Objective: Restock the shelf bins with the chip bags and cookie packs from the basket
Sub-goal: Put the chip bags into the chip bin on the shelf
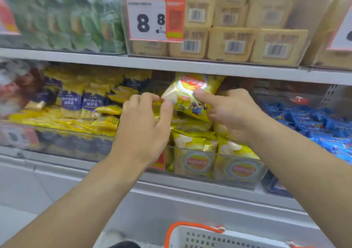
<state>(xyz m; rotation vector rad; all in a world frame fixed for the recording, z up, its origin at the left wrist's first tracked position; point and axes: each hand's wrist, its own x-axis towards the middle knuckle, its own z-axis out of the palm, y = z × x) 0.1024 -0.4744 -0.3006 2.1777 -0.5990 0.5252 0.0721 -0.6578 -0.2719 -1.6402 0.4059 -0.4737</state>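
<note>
- One yellow chip bag [192, 93] is held tilted above the clear shelf bin [238, 179], just under the edge of the upper shelf [95, 59].
- Its lower left corner is pinched between the thumb and curled fingers [150, 100] of the left hand [144, 125].
- Its right side is gripped by the right hand [230, 112], with the thumb pressed on the printed front and the other fingers curled behind it.
- More yellow chip bags [198, 148] are stacked in the bin directly below the held bag.
- Blue packs [314, 122] are piled in the bin to the right.
- The white basket [200, 238] with an orange handle is seen at the bottom edge.
</note>
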